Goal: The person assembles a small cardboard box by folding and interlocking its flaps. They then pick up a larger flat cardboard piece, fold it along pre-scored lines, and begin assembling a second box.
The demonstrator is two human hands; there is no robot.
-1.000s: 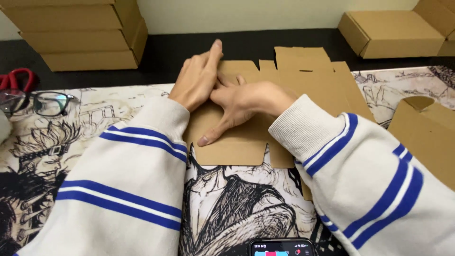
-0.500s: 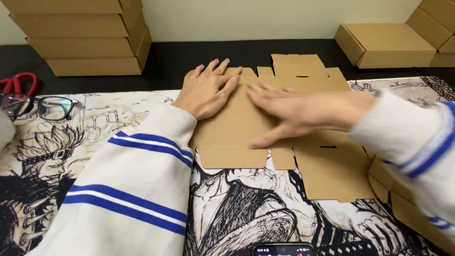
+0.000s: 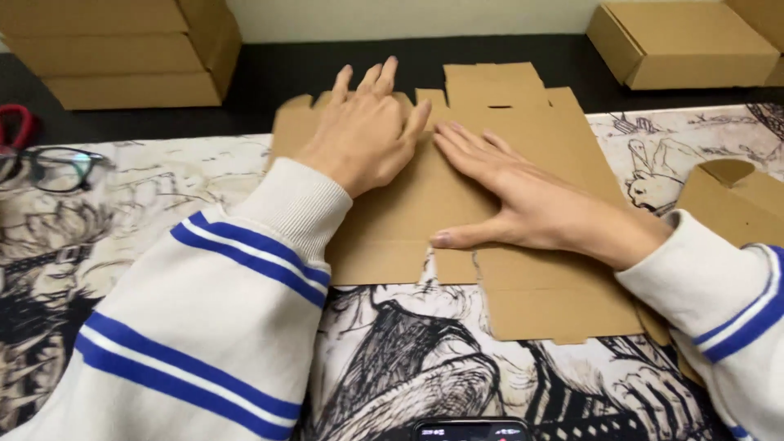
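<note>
A flat die-cut cardboard box blank (image 3: pixel 523 294) lies on a black-and-white illustrated mat (image 3: pixel 163 212). My left hand (image 3: pixel 363 135) rests palm down on the blank's upper left part, fingers spread toward the far edge. Beside it, my right hand (image 3: pixel 531 204) lies flat on the middle of the blank, fingers pointing left and up, thumb stretched along a cut line. Both hands press on the cardboard and grip nothing. Both arms wear white sleeves with blue stripes.
Folded cardboard boxes stand stacked at the back left (image 3: pixel 114 49) and back right (image 3: pixel 686 41). Another cardboard piece (image 3: pixel 735 200) sits at the right edge. Glasses (image 3: pixel 57 167) and a red object (image 3: pixel 16 126) lie at the far left. A phone (image 3: pixel 469 429) shows at the bottom edge.
My right hand has pulled back from a sweep across the blank and settled flat on its middle. The left hand shifted slightly toward the far edge and stays pressed down.
</note>
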